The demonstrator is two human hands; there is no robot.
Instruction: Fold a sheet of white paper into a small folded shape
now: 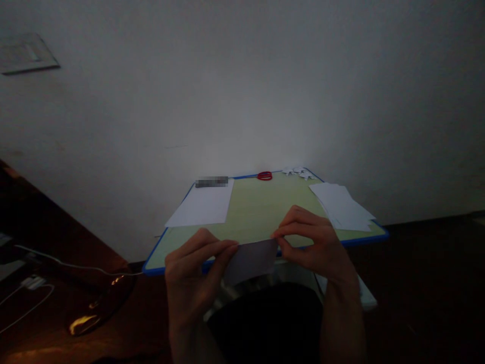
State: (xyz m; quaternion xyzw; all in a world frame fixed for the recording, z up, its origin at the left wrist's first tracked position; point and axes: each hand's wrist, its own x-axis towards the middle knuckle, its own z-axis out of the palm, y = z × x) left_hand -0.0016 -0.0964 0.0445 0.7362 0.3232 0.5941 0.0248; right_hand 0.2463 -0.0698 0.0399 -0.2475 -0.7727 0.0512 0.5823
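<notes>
A small sheet of paper hangs between my two hands, just off the near edge of the table. My left hand pinches its upper left corner between thumb and fingers. Its upper right corner is pinched by my right hand in the same way. The paper looks greyish in shadow, with its top edge held nearly level. On the green table with a blue rim, white sheets lie spread to the right. Another white sheet lies at the left.
Red-handled scissors rest at the table's far edge. Several white folded or cut paper pieces sit at the back right corner. A blurred-out dark object lies atop the left sheet. A cable runs at the lower left.
</notes>
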